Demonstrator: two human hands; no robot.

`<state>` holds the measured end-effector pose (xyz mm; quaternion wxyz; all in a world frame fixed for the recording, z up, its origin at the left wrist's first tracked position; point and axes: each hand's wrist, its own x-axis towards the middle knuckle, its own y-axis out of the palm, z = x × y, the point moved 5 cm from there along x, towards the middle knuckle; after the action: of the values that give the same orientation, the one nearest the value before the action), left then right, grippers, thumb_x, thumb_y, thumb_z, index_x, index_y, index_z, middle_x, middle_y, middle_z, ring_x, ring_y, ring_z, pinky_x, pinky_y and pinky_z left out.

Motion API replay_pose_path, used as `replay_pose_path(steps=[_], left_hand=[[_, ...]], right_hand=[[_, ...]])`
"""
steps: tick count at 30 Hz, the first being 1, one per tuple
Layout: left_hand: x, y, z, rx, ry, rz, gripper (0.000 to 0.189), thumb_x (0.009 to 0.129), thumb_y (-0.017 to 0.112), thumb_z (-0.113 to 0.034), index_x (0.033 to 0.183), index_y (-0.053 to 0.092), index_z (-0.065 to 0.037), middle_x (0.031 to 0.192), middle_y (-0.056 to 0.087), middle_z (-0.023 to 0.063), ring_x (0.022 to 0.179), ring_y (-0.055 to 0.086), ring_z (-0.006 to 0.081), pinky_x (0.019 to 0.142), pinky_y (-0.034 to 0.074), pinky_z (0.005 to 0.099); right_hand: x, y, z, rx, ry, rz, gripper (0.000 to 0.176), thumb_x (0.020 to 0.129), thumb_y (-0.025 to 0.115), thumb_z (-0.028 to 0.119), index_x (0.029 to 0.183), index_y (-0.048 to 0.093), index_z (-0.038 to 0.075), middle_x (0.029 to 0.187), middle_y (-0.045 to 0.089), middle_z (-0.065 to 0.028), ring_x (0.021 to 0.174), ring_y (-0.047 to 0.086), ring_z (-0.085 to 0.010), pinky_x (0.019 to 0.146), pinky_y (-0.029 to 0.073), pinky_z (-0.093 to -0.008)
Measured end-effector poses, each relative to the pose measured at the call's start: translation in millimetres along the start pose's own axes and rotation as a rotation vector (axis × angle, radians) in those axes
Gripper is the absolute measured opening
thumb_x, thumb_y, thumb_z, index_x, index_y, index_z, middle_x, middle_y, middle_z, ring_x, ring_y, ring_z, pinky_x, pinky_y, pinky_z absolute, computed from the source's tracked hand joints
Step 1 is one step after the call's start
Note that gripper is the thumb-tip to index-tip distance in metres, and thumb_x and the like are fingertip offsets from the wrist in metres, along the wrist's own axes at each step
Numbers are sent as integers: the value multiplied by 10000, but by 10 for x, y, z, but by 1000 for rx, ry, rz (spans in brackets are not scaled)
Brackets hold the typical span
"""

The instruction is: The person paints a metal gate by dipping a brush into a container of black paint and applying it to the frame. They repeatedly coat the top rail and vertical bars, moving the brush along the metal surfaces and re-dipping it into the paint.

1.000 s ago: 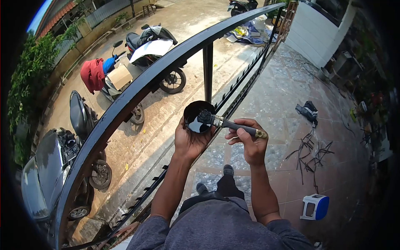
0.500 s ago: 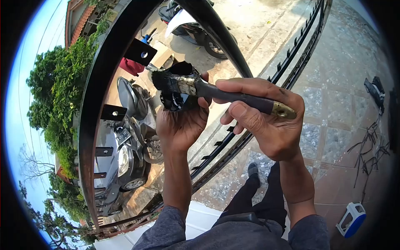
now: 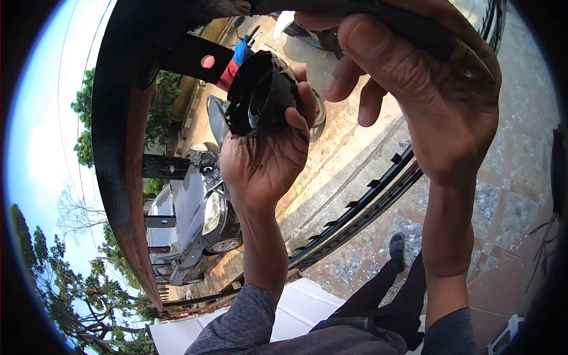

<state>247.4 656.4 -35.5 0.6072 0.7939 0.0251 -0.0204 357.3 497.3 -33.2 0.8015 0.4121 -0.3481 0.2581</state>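
My left hand (image 3: 263, 171) is wrapped around a paint-coated black cup (image 3: 278, 97) with a ragged rim, tilted so its glossy dark inside shows. Close to the camera, my right hand (image 3: 444, 112) grips the dark handle of a paintbrush (image 3: 414, 29), thumb along its near side. The brush reaches left along the top edge of the view, where its head overlaps the black metal frame (image 3: 112, 124); its bristle tips are hard to see there. A flat metal tab with a hole (image 3: 198, 57) juts from the frame just left of the cup.
More tabs (image 3: 161, 221) line the frame lower down. A toothed black rail (image 3: 361, 204) curves across on the right. Beyond the frame stand a dark car (image 3: 222, 219) and a motorcycle (image 3: 216, 121). Stone-patterned paving (image 3: 402, 231) lies underfoot, with a white-framed stool (image 3: 506, 338) at lower right.
My right hand has carried the paintbrush up from the cup to the frame at the top, nearer the camera. My left hand still holds the cup, slightly farther right in view.
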Motion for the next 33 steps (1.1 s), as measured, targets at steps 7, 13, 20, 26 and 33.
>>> replay_pose_path(steps=[7, 13, 20, 26, 33], left_hand=[[-68, -107, -156, 96, 89, -45, 515, 1052, 399, -374, 1392, 479, 5, 1450, 455, 217, 1310, 473, 344, 1011, 520, 432], [-43, -43, -103, -34, 23, -109, 495, 1048, 420, -350, 1407, 461, -12, 1450, 454, 211, 1309, 476, 335, 1002, 525, 432], [-40, -65, -133, -27, 18, -98, 500, 1050, 422, -337, 1420, 433, -1, 1431, 472, 214, 1300, 482, 347, 1009, 523, 438], [-164, -156, -227, 129, 135, -182, 483, 1066, 371, -309, 1422, 428, 12, 1433, 480, 218, 1277, 512, 349, 1030, 506, 456], [-252, -256, -319, 217, 171, -189, 473, 1069, 359, -298, 1417, 436, 13, 1441, 475, 219, 1280, 514, 346, 1041, 498, 462]], right_hand=[[-63, 207, -53, -18, -165, 110, 255, 925, 667, 60, 1174, 689, 8, 1047, 732, -168, 659, 682, -139, 496, 509, -212], [43, 60, -241, 26, -135, -18, 277, 982, 604, 110, 1230, 652, -4, 1117, 721, -153, 699, 692, -130, 533, 526, -219], [-405, 105, -89, -83, -63, -392, 343, 980, 573, 95, 1302, 570, -23, 1146, 693, -211, 765, 706, -165, 594, 537, -236], [-509, 814, -150, -167, -250, -401, 345, 895, 664, -15, 1239, 640, -35, 1159, 706, -170, 967, 699, -247, 863, 547, -345], [-461, 605, -130, -180, -247, -623, 379, 852, 661, -44, 1221, 684, 43, 1099, 703, -155, 916, 725, -256, 753, 606, -313]])
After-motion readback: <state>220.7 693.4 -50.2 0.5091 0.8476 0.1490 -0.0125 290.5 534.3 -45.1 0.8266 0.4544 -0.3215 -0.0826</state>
